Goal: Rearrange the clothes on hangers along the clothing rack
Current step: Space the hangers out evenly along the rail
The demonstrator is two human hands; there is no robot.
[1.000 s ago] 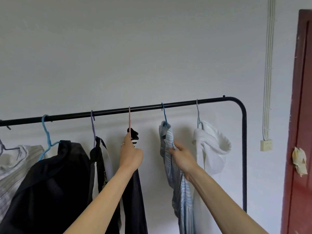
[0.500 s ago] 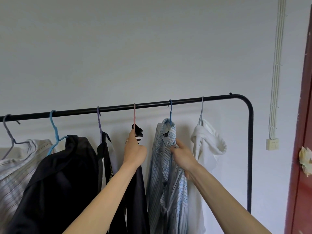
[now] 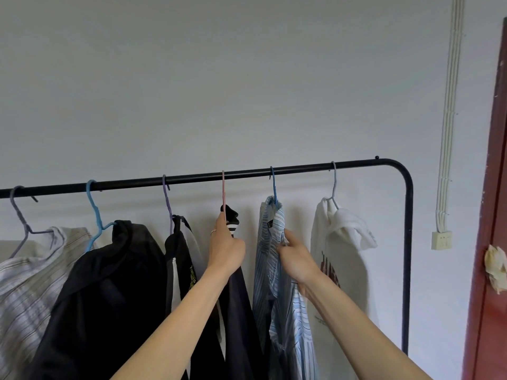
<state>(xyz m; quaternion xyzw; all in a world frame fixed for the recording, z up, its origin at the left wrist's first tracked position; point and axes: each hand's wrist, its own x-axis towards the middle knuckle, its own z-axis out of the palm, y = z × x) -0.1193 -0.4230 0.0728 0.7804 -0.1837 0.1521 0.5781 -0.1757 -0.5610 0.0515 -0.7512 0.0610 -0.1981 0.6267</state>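
A black clothing rack (image 3: 301,169) runs across the view with several hangers on its bar. My left hand (image 3: 226,249) grips the neck of the pink hanger (image 3: 223,192), which carries a dark garment (image 3: 238,303). My right hand (image 3: 297,259) is closed on the blue striped shirt (image 3: 267,259) that hangs from a blue hanger (image 3: 273,185). To the right hangs a white printed shirt (image 3: 343,259) on a grey hanger. To the left hang a black-and-white top (image 3: 179,259), a black jacket (image 3: 109,283) and a pale striped shirt (image 3: 30,283).
The rack's right post (image 3: 408,256) drops just past the white shirt. A dark red door (image 3: 491,242) stands at the far right. A wall socket (image 3: 441,239) and white cable conduit (image 3: 450,119) sit between rack and door. A plain wall is behind.
The view has shifted, so the rack sits further right and the leftmost hanger shows. The blue striped shirt has turned in my right hand and spread wider. Both hands keep their grips.
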